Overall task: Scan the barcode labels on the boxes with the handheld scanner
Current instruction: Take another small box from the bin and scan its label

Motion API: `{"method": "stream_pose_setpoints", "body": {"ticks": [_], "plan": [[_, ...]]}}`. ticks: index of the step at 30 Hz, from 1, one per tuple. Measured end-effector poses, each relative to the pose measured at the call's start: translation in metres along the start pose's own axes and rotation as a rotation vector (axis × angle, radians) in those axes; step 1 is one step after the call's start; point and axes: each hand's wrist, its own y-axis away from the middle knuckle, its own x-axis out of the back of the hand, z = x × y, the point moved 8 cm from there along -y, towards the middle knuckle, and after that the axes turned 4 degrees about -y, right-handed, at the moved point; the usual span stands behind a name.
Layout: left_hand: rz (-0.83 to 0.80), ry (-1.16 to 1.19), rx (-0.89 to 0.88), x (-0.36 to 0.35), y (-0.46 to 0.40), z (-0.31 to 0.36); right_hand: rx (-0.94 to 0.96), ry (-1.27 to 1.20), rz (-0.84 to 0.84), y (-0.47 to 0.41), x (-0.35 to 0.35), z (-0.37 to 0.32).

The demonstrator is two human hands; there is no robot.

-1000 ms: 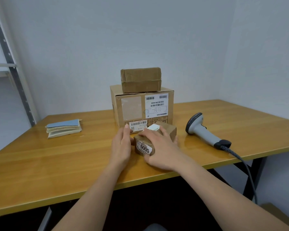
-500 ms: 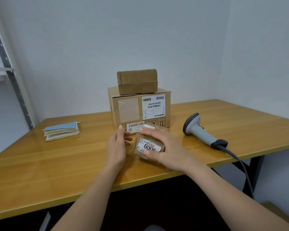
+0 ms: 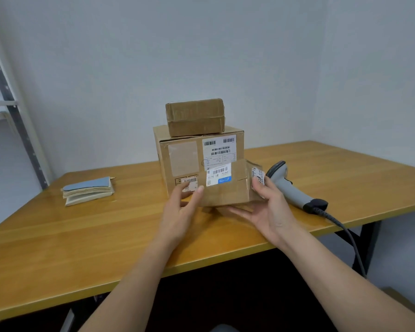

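Hands are turning the small box (image 3: 225, 185) above the tabletop (image 3: 106, 236) to show its label (image 3: 219, 174). Right hand (image 3: 267, 209) holds it underneath; left hand (image 3: 181, 207) touches its side, fingers spread. Scanner (image 3: 292, 185) lies just beside, untouched. Next, one hand must grab it.

pale walls (image 3: 130, 68), wooden table (image 3: 82, 236), metal shelving (image 3: 17, 130)

Brown boxes (image 3: 225, 190) with white barcode labels (image 3: 219, 174), grey-black scanner (image 3: 290, 185), yellow-orange table (image 3: 106, 236).
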Motion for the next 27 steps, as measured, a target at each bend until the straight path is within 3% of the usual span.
{"method": "stream_pose_setpoints", "body": {"ticks": [8,18,27], "plan": [[-0.014,-0.088,-0.046,0.000,0.002,0.008,-0.128,-0.045,0.037,-0.001,0.009,0.015],[-0.055,-0.015,-0.109,0.000,0.003,0.007,-0.201,-0.109,0.115,0.001,0.014,0.018],[0.004,-0.117,-0.178,0.001,0.002,0.008,-0.084,-0.057,0.197,0.000,0.020,0.011]]}}
